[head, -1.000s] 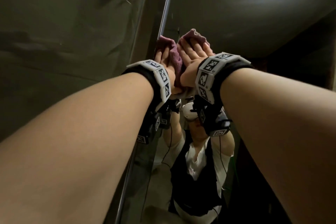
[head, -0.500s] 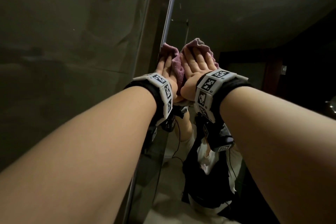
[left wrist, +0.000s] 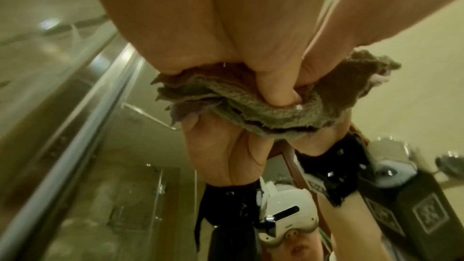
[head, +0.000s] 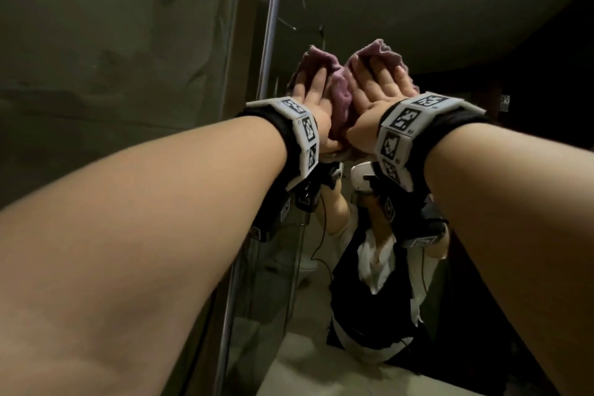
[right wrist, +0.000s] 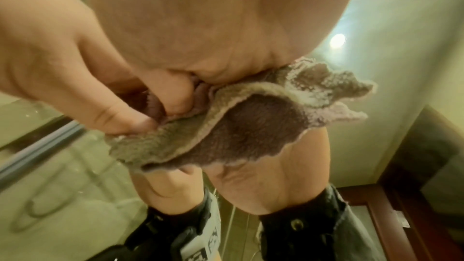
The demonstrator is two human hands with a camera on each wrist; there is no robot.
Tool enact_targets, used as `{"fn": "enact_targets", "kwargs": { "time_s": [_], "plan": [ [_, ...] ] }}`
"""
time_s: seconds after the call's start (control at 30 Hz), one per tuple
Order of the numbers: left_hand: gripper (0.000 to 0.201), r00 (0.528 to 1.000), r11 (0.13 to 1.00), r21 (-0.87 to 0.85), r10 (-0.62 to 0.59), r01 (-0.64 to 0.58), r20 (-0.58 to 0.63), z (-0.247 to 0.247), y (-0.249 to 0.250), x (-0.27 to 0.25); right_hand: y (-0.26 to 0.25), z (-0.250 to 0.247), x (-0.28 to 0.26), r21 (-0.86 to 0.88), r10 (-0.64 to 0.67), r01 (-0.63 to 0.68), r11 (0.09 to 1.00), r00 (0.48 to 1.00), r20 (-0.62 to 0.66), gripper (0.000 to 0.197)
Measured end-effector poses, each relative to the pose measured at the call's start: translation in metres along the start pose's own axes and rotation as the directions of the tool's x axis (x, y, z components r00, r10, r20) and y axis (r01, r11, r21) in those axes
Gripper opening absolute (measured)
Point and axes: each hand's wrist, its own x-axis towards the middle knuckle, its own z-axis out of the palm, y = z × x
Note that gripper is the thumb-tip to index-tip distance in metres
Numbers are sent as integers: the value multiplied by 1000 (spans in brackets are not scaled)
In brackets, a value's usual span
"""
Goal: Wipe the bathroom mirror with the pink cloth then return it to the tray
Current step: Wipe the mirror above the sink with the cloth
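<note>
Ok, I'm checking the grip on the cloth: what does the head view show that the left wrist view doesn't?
Head only: the backs of the left hand and right hand, fingers laid over the pink cloth. Left wrist only: the left thumb curled into the cloth's folds. Both: cloth against the mirror, the headset reflected.

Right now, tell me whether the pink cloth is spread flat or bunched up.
Bunched up: the pink cloth lies in thick layered folds, gripped by the left hand and right hand against the mirror.
</note>
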Motion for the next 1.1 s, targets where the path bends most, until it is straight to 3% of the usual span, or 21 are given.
{"fn": "enact_targets", "kwargs": {
  "time_s": [0.17,0.4,0.5,0.8,0.97,1.1],
  "plan": [
    [106,999,999,25,25,-24,-22,17,-1,-6,-5,5,-13,89,59,-62,994,998,33,90],
    [110,992,999,24,-38,35,124,53,-10,-40,-36,31,-42,94,45,-57,994,990,131,97],
    [112,992,998,57,-44,38,119,54,-16,-44,-40,33,-42,100,47,-60,993,990,130,99],
    [111,983,990,65,-133,126,128,39,-34,-40,-65,21,-7,42,-45,43,998,998,44,112],
    [110,954,976,-36,-200,213,225,62,-29,-76,-90,46,-32,49,-132,127,991,986,102,112],
    [104,952,979,-83,-157,184,264,92,-31,-99,-102,65,-60,36,-176,173,984,977,118,105]
  ]
}}
